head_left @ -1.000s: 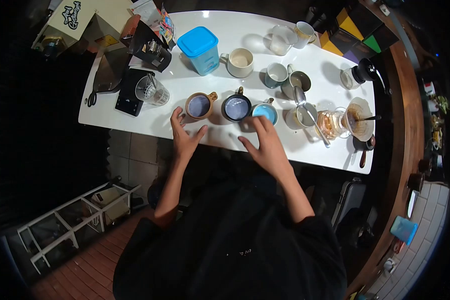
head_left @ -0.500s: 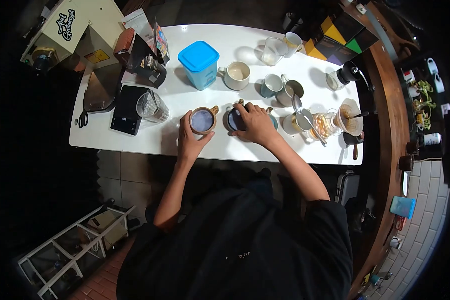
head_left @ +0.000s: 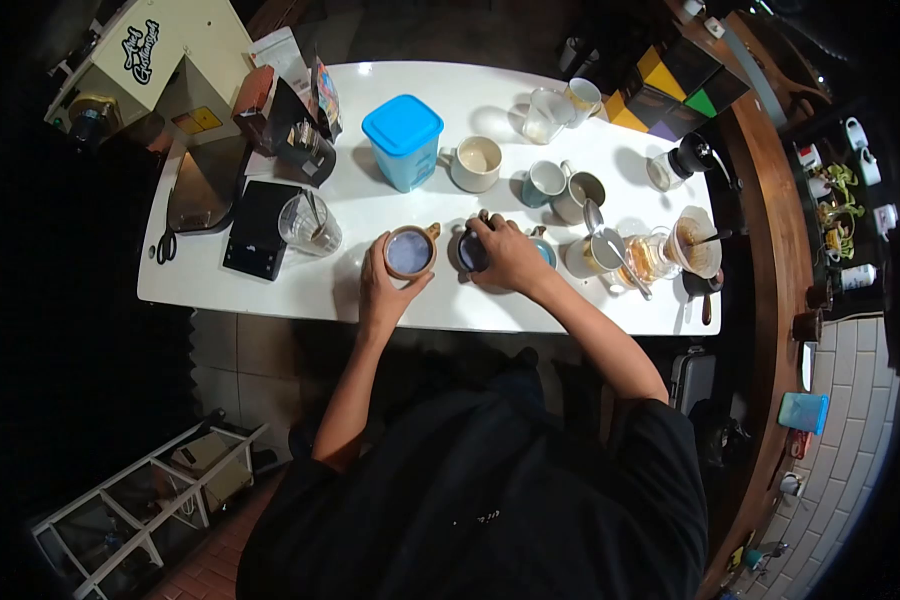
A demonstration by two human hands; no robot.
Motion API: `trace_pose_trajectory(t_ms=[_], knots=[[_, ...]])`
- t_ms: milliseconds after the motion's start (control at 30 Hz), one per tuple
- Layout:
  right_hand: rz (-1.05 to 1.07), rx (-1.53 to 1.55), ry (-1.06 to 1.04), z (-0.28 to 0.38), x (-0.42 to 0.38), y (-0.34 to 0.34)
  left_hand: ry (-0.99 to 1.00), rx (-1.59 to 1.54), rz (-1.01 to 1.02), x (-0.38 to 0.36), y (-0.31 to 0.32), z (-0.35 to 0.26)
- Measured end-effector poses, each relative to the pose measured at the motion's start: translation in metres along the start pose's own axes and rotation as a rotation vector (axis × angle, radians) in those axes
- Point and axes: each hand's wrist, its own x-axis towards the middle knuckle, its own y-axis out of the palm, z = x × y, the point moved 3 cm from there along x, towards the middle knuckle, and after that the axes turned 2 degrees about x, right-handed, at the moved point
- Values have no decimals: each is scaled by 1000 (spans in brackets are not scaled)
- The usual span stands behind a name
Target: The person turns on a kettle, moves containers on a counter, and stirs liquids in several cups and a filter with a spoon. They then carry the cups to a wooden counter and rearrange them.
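On the white table (head_left: 470,316) stands a brown-rimmed cup (head_left: 409,252) with a bluish inside. My left hand (head_left: 383,290) is wrapped round its left and front sides, thumb and fingers against it. To the right, my right hand (head_left: 507,257) grips a dark cup (head_left: 471,250) from above and the right, covering part of it. Just behind my right hand, a teal cup (head_left: 545,250) is partly hidden. Beyond my hands stand a blue-lidded container (head_left: 403,140) and a cream mug (head_left: 476,164).
Right of my hands are a mug with a spoon (head_left: 597,251), a glass server (head_left: 648,257) and a paper filter (head_left: 697,246). A glass (head_left: 310,224) and black scale (head_left: 256,247) stand left. More mugs (head_left: 544,183) stand behind, with a grinder (head_left: 682,162) at the right.
The view has shifted slightly, so the table's contents appear a little lower. Both hands stay at the same cups, and the fingers of my right hand are drawn in more over the dark cup.
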Motion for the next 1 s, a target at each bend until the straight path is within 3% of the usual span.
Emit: trace_pose_trajectory(t_ms=[300, 700, 1000], knots=[[-40, 5, -30, 14, -4, -22, -11, -28, -7, -4, 2, 6], [-50, 113, -122, 66, -17, -146, 29, 21, -23, -4, 0, 6], [-172, 34, -290, 44, 63, -207, 4, 6, -17, -3, -2, 6]])
